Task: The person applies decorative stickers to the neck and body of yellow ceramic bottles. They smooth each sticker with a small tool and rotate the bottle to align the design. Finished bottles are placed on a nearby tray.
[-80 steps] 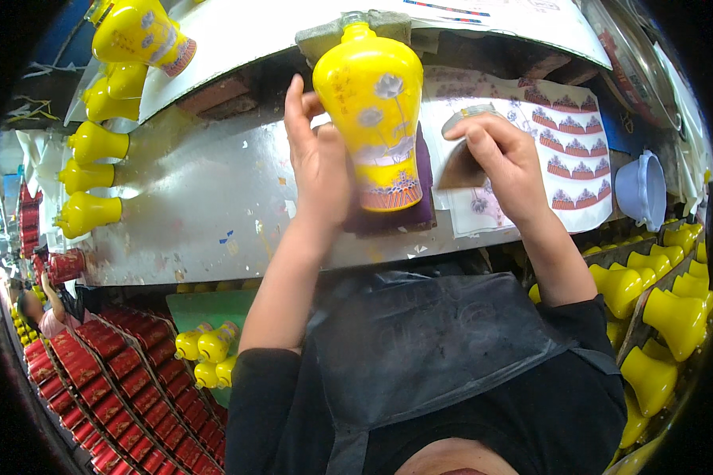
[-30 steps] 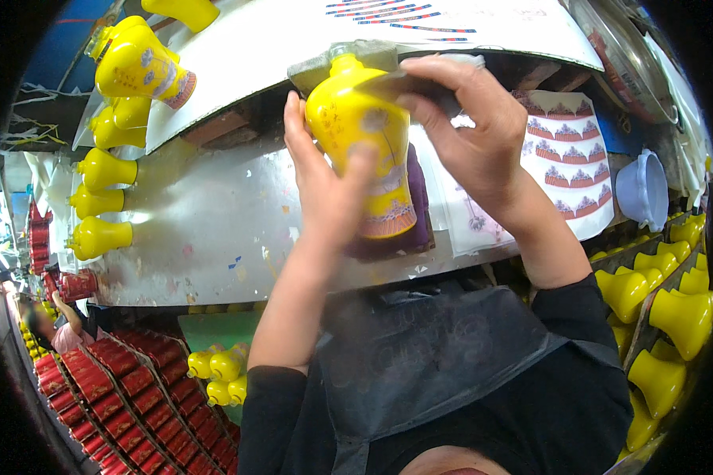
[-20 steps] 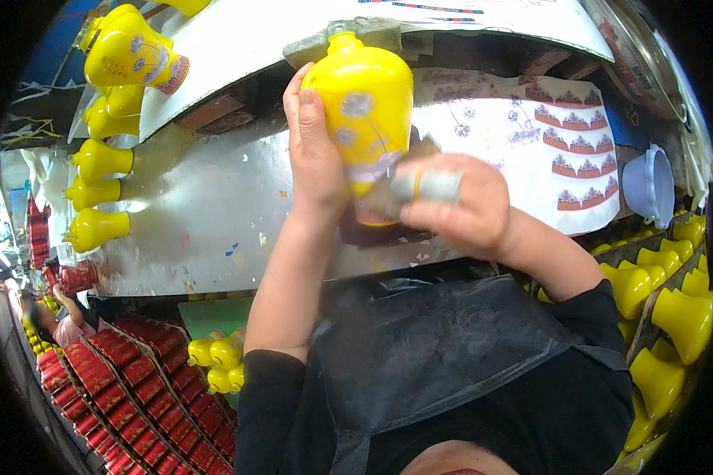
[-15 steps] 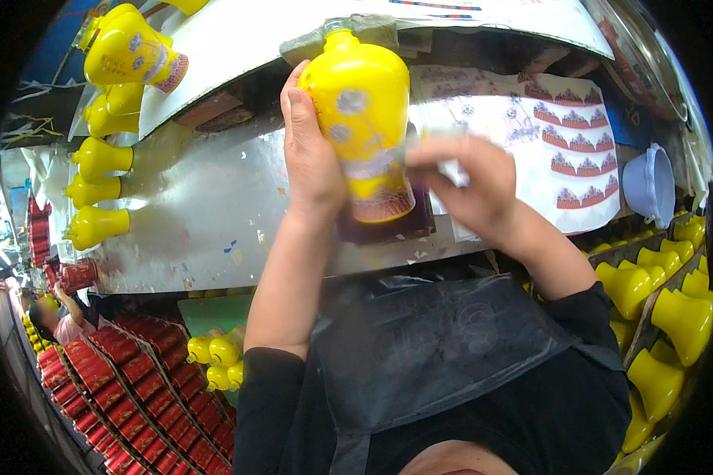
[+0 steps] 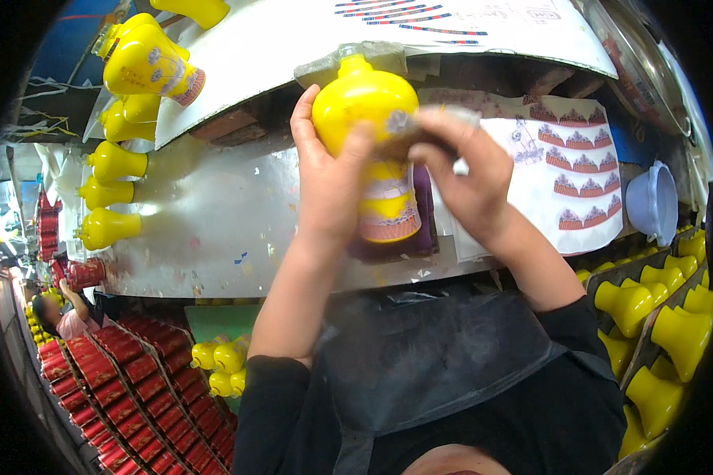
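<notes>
A glossy yellow vase-shaped bottle (image 5: 366, 99) lies with its clear neck pointing away from me, resting at its base end over a purple cloth (image 5: 427, 207). Grey flower prints and a patterned band near the base decorate it. My left hand (image 5: 329, 178) grips its left side, fingers behind and thumb across the front. Against the bottle's right side, my right hand (image 5: 471, 170) is closed in a pinch, its fingertips smeared by motion. A pale greyish piece shows by those fingers, too blurred to name. A grey padded block (image 5: 388, 57) lies under the bottle's neck.
Printed decal sheets (image 5: 582, 170) lie on the metal table (image 5: 206, 214) to the right. Beyond is a raised white board (image 5: 277, 32). Yellow bottles (image 5: 119, 162) line the left; a lavender bucket (image 5: 650, 202) stands right. Racks of red bottles (image 5: 135, 388) and a person (image 5: 70, 317) are lower left.
The bottle has turned, so its flower print now sits farther right. My left thumb has come over its front. My right hand has moved slightly up along its right side.
</notes>
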